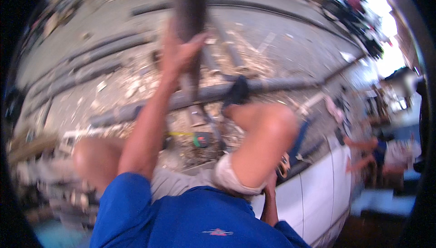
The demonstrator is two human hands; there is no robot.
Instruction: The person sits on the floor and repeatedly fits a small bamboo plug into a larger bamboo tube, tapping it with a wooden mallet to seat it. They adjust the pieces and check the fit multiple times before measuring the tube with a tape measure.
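Observation:
My left hand (179,52), stretched out ahead, is wrapped round a dark section of bamboo (190,16). The bamboo stands nearly upright, and its pale hollow end faces up. My right hand (271,185) is down beside my right thigh, by the white tiled ledge; its fingers are mostly hidden. Close to it lies a tool handle (284,166) in orange-brown and black, whose kind I cannot make out. On the ground between my legs sits a tape measure (202,139), dark with green and red parts, with some yellow tape out.
A long dark bamboo pole (213,92) crosses the ground before me, among wood chips (131,82). More poles (91,73) lie at the left and far side. White tiles (318,175) edge my right. Farther right, another person (368,152) is partly visible, blurred.

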